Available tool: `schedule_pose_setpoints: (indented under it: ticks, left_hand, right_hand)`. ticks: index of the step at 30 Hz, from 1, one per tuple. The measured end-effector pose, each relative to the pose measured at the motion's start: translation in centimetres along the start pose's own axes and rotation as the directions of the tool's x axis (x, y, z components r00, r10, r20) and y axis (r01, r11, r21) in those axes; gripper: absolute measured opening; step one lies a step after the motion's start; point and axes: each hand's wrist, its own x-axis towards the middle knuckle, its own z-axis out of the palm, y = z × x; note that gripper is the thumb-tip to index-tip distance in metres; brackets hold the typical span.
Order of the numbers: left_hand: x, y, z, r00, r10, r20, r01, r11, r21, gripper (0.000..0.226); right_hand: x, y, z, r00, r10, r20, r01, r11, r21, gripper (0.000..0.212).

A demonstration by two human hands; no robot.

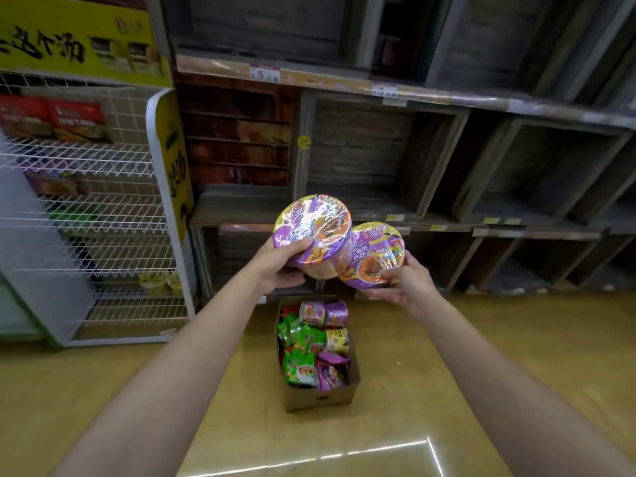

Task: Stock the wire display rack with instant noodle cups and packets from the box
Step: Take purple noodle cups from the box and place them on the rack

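Holding two purple instant noodle bowls up in the middle of the view, a person stands in a shop aisle with both bare arms stretched forward. The left hand (280, 266) grips the left bowl (314, 232), its fingers curled under the base and the thumb on the side near the film-wrapped lid. The right hand (402, 282) grips the right bowl (377, 254), thumb pressed on the lid and fingers clamped beneath. The two bowls touch each other, rim against side.

Below the hands, on the yellowish floor (481, 373), sits an open cardboard box (320, 397) filled with green and purple noodle packets and several small cups lying on their sides at its far end.

To the far left stands the white wire display rack (103, 208), with red packets on an upper tier and a few yellow cups on a lower one. Dark wooden crate shelves (395, 149) line the far wall.
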Motion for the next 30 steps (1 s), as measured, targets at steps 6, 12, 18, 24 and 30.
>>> schedule_pose_setpoints:
  ticks: [6,12,18,24,30]
  left_hand:
    - [-2.9,0.3,3.5,0.980,0.167,-0.105,-0.173,0.983,-0.059,0.053]
    - [-4.6,1.0,4.1,0.878,0.351,-0.325,-0.271,0.925,0.267,0.057]
    - [-4.8,1.3,4.7,0.837,0.453,-0.308,-0.305,0.852,0.426,0.072]
    - [-4.1,1.4,5.7,0.851,0.446,-0.277,-0.301,0.847,0.437,0.063]
    - [-4.0,0.3,6.4,0.875,0.365,-0.319,-0.247,0.902,0.354,0.062]
  right_hand:
    - [-1.6,-1.4,-5.0,0.999,-0.041,0.023,0.040,0.999,0.018,0.073]
    - [-3.2,-2.6,-8.0,0.982,-0.115,0.152,0.092,0.984,0.153,0.056]
    - [-4.3,-2.5,-9.0,0.951,-0.191,0.244,0.153,0.974,0.168,0.060]
    - [-5.1,-2.9,-8.8,0.927,-0.238,0.289,0.203,0.969,0.143,0.061]
    - [-4.5,-2.7,-8.6,0.929,-0.236,0.286,0.200,0.968,0.150,0.065]
